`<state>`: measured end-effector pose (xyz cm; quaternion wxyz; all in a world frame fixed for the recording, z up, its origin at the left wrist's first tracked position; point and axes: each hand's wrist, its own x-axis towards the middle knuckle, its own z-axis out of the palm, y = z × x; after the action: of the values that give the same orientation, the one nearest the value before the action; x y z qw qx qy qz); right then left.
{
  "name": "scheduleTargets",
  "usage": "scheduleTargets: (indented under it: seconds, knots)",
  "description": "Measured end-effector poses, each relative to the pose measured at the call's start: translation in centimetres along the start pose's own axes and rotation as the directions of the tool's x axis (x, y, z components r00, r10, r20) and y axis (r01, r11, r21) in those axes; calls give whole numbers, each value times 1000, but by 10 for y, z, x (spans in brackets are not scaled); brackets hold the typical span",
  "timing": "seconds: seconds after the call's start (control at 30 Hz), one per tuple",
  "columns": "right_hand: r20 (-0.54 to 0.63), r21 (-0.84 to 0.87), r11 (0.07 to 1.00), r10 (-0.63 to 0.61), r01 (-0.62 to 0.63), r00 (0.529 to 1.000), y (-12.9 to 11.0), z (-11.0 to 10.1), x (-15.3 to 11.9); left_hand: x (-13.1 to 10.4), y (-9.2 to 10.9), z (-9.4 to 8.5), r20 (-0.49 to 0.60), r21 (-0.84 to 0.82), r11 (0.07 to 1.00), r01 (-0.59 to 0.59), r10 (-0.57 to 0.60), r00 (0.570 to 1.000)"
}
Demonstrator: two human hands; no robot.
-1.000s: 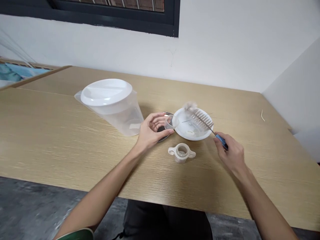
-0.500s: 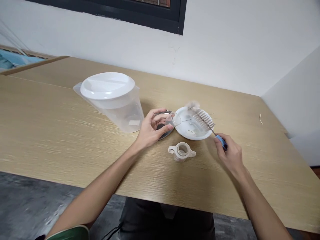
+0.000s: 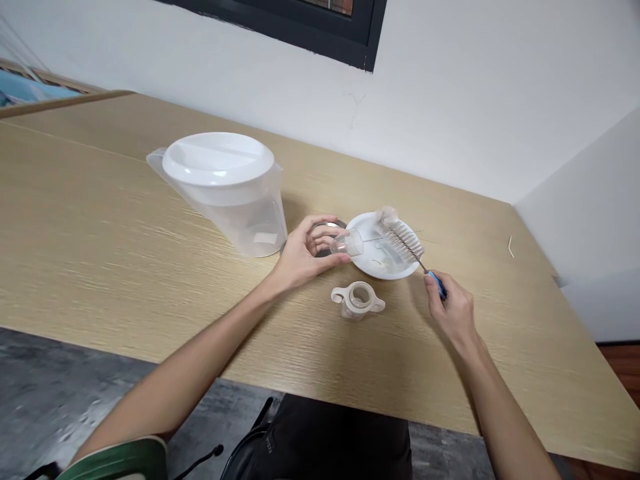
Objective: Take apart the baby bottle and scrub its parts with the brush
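A small clear cup [image 3: 351, 243] is gripped by my left hand [image 3: 309, 252], its open end facing right, above a round metal dish [image 3: 323, 248]. My right hand [image 3: 453, 303] is closed on the blue handle of a bottle brush [image 3: 406, 243]. The brush's bristles slant up and left over a white bowl [image 3: 383, 268], right of the cup. Some clear thing lies in the bowl, too faint to name. Below the bowl, a two-handled clear cup [image 3: 357, 300] stands upright on the wooden table [image 3: 280, 340], touched by neither hand.
A translucent pitcher [image 3: 235, 207] with a white lid stands left of my left hand. A thin pale strip [image 3: 511, 247] lies at the right of the table. Behind are a white wall [image 3: 450, 87] and a dark window frame [image 3: 300, 33].
The view has shifted slightly. My left hand has turned the clear cup a little, so that more of it shows. The brush is still held over the bowl.
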<state>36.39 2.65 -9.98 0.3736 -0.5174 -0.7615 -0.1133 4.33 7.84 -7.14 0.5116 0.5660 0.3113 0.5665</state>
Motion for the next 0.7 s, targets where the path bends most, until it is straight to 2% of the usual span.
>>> scheduleTargets:
  seconds: [0.07,0.17,0.3,0.37,0.5,0.6,0.7]
  knots:
    - [-31,10,1000,2,-2,1000,2,-4,1,0,-1,0,-9,14,1000,6,-6,1000]
    - [-35,83,993,-79,81,996,-6,-11,1,1,-5,0,-24,45,999,10,-9,1000]
    - [92,117,976,-194,183,977,-18,-14,2,1,-10,-2,-39,114,993,-35,39,998]
    - [107,41,988,-151,148,983,-17,-14,3,1,-9,-2,-45,146,988,-51,58,997]
    - [23,-76,996,-33,35,999,-8,-14,5,0,-3,1,-40,167,985,-38,45,998]
    - [-55,-14,1000,-19,18,998,-9,-17,5,-1,-2,3,-45,171,985,-35,43,998]
    - [-20,80,993,-83,84,996,-16,-16,3,0,-5,2,-64,181,982,-49,62,996]
